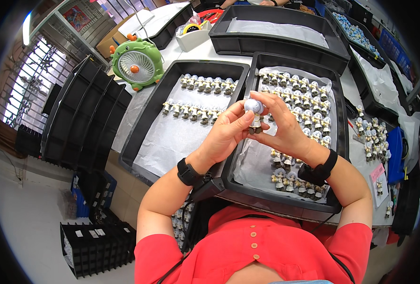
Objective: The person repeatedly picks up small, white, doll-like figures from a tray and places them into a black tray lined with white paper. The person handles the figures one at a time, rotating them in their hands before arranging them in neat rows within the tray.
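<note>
Between my two hands is a small figurine [254, 110] with pale bluish-white hair, a white outfit and dark feet, held upright above the trays. My left hand [230, 122] pinches its left side, the thumb across its body. The fingers of my right hand [285, 124] close on its head and base from the other side. Below and to the left, a black tray [146, 124] lined with white paper carries two rows of similar figurines [189, 112]. Under my right hand, another black tray [341, 137] holds many more figurines [309, 100] in rows, partly hidden by my hands and wrist.
A green cartoon-shaped fan [138, 64] stands at the back left, near a tape dispenser [193, 37]. A large paper-lined black tray [278, 45] lies at the back. Loose figurines [373, 137] cluster at the right, beside a blue object [396, 154]. Black crates [94, 248] stack on the floor.
</note>
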A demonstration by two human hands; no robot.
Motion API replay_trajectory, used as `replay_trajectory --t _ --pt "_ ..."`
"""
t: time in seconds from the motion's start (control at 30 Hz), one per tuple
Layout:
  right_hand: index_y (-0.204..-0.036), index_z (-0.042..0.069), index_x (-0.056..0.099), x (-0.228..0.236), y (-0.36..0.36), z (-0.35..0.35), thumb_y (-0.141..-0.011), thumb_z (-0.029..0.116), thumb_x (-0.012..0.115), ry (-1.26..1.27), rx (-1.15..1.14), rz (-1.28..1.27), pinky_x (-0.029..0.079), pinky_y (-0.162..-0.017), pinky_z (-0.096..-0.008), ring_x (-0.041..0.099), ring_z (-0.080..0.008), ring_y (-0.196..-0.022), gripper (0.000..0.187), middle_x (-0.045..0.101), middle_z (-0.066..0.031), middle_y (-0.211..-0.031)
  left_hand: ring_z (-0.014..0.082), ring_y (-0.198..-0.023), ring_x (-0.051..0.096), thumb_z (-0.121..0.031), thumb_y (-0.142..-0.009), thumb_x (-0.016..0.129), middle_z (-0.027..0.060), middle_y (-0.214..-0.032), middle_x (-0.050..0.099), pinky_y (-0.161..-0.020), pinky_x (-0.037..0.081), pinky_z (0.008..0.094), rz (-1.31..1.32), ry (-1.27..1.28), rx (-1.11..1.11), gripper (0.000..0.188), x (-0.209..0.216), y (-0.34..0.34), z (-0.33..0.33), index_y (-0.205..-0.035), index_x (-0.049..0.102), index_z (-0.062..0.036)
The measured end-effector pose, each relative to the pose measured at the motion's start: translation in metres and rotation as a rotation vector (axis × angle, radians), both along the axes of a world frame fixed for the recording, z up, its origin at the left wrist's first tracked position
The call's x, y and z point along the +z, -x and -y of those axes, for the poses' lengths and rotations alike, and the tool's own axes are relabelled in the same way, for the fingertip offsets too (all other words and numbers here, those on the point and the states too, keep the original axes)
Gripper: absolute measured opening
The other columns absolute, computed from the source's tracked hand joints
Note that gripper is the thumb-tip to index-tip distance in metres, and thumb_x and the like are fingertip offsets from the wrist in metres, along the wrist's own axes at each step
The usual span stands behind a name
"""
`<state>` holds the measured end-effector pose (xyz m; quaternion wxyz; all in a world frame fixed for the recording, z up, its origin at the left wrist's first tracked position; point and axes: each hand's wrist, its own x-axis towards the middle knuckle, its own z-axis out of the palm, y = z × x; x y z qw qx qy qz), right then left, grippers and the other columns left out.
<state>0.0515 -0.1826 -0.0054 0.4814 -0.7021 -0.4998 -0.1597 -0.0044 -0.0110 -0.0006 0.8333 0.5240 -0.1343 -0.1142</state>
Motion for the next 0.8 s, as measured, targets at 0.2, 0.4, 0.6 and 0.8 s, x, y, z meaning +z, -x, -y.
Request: replay_trajectory --t 0.2,0.4,0.6,0.8 --pt "-0.132 0.007 0.042 -0.0010 -0.0003 0.0004 -0.063 0.006 0.078 0.012 -0.011 0.014 0.049 -0.082 -0.0332 0.056 -0.0224 -0.090 0.078 0.049 -0.0125 -0.117 0.0168 -0.099 0.062 -0.026 -0.093 0.056 0.0034 -0.112 0.058 -0.077 0.052 0.0294 -0.030 0.047 0.038 0.038 0.0025 0.0006 0.0031 -0.125 0.047 -0.0064" --pt "-0.133 0.007 0.042 -0.0003 0.0006 0.0008 -0.064 0.006 0.078 0.011 -0.010 0.009 0.049 -0.082 -0.0332 0.055 -0.0227 -0.091 0.078 0.049 -0.0124 -0.117 0.0213 -0.102 0.061 -0.028 -0.095 0.052 0.0072 -0.116 0.056 -0.083 0.052 0.0329 -0.001 -0.012 0.029 0.040 -0.0002 -0.0003 0.0006 -0.128 0.044 -0.0061" --pt "-0.134 0.009 0.041 -0.0003 0.0003 0.0007 -0.064 0.004 0.077 0.021 -0.006 -0.016 0.049 -0.082 -0.0336 0.055 -0.0232 -0.093 0.079 0.049 -0.0123 -0.117 0.0200 -0.101 0.061 -0.028 -0.095 0.052 0.0064 -0.113 0.058 -0.082 0.052 0.0323 -0.002 -0.020 0.044 0.039 0.0004 -0.0006 0.0010 -0.126 0.046 -0.0062" --pt "-0.134 0.010 0.040 -0.0011 -0.0004 0.0009 -0.064 0.004 0.077 0.015 0.013 -0.024 0.049 -0.083 -0.0337 0.056 -0.0234 -0.093 0.079 0.049 -0.0124 -0.117 0.0194 -0.100 0.062 -0.028 -0.095 0.052 0.0063 -0.112 0.058 -0.082 0.052 0.0321 -0.003 -0.027 0.055 0.038 -0.0002 -0.0006 0.0012 -0.125 0.047 -0.0062"
